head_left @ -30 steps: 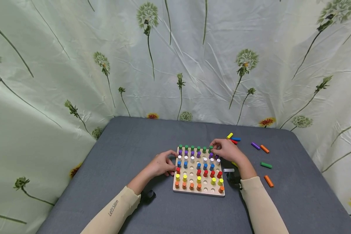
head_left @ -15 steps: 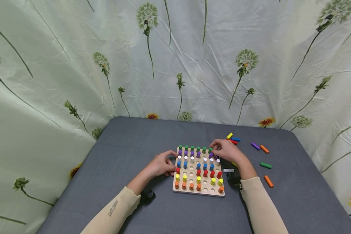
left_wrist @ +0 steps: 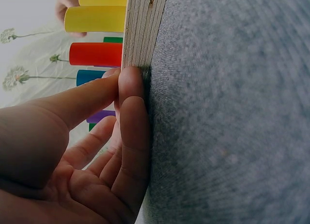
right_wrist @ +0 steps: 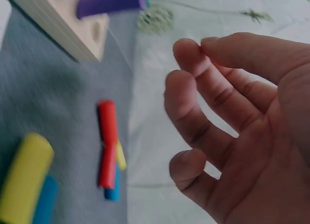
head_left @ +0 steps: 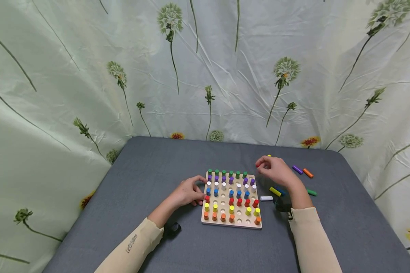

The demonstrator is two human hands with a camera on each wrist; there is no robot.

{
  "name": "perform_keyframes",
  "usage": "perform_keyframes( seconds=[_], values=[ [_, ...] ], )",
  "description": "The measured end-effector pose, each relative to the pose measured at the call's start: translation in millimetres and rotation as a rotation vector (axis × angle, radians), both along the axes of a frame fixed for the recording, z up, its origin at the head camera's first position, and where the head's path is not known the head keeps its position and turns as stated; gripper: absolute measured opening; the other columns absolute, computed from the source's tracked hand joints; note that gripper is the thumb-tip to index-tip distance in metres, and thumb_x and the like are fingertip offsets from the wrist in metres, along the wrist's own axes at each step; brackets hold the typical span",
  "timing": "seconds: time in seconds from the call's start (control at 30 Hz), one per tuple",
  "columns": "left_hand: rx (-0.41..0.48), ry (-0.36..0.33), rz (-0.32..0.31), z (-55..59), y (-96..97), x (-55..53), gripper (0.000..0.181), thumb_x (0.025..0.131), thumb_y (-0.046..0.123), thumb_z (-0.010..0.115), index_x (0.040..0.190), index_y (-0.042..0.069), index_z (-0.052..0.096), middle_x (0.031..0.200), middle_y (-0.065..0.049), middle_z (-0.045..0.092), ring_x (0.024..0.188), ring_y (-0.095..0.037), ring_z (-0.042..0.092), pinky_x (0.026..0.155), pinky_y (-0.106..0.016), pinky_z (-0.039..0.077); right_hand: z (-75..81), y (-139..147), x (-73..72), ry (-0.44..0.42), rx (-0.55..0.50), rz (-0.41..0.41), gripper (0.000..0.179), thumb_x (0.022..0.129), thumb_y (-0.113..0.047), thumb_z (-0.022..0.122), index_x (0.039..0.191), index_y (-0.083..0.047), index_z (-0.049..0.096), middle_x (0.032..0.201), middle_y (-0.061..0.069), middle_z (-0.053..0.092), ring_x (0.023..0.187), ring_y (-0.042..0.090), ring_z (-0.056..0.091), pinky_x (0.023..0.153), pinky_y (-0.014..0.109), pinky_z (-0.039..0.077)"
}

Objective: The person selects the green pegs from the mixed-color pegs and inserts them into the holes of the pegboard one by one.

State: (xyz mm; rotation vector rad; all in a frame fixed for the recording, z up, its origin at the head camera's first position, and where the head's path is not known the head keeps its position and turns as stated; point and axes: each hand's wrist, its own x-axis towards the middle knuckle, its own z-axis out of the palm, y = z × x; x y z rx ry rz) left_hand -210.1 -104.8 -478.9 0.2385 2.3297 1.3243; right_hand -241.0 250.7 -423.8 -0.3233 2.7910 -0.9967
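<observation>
A wooden pegboard (head_left: 232,225) stands on the grey cloth with rows of coloured pegs in it. My left hand (head_left: 188,191) holds its left edge; in the left wrist view the thumb and fingertips pinch the plywood side (left_wrist: 144,35) beside a red peg (left_wrist: 95,53). To the right of the far corner, my right hand (head_left: 276,172) hovers with loosely bent fingers. Seen from the right wrist, this hand (right_wrist: 242,103) has nothing between its thumb and fingertips. Two red pegs (right_wrist: 107,120) lie below it on the cloth. A green peg (head_left: 245,174) stands in the far row.
Loose pegs lie right of the board: a white one (head_left: 266,198), a yellow one (head_left: 275,191) over a blue one (head_left: 281,190), a purple one (head_left: 297,169), an orange one (head_left: 308,173) and a green one (head_left: 311,192). A floral curtain (head_left: 205,76) hangs behind the table.
My right hand has let go of the green peg at the board's far right and moved right, over the loose pegs. The left hand has stayed on the board's edge.
</observation>
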Motion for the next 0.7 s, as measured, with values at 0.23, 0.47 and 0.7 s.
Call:
perform_keyframes(
  seconds=[0.23, 0.47, 0.7],
  values=[
    [0.004, 0.008, 0.001, 0.2, -0.1, 0.6, 0.044, 0.095, 0.009, 0.077, 0.135, 0.014, 0.060, 0.077, -0.006, 0.074, 0.063, -0.013, 0.071, 0.058, -0.031, 0.059, 16.5, 27, 10.2, -0.019, 0.007, -0.054, 0.027, 0.105, -0.013, 0.059, 0.126, 0.004, 0.064, 0.107, 0.021, 0.077, 0.083, 0.024, 0.070, 0.076, 0.032, 0.053],
    [0.000, 0.010, 0.000, -1.2, -0.5, 0.0, 0.043, 0.096, 0.009, 0.076, 0.136, 0.015, 0.061, 0.078, -0.006, 0.074, 0.064, -0.014, 0.071, 0.059, -0.031, 0.058, 28.7, 43, 17.9, -0.023, 0.007, -0.089, 0.032, 0.105, -0.016, 0.060, 0.129, 0.004, 0.063, 0.110, 0.022, 0.076, 0.084, 0.028, 0.069, 0.076, 0.034, 0.050],
    [-0.003, 0.012, -0.001, -2.5, 0.2, -0.3, 0.043, 0.096, 0.009, 0.076, 0.136, 0.014, 0.060, 0.078, -0.006, 0.074, 0.064, -0.014, 0.071, 0.058, -0.031, 0.058, 31.3, 53, 20.6, -0.040, 0.023, -0.092, 0.029, 0.107, -0.017, 0.061, 0.127, 0.004, 0.063, 0.108, 0.021, 0.077, 0.081, 0.026, 0.067, 0.075, 0.035, 0.047]
  ],
)
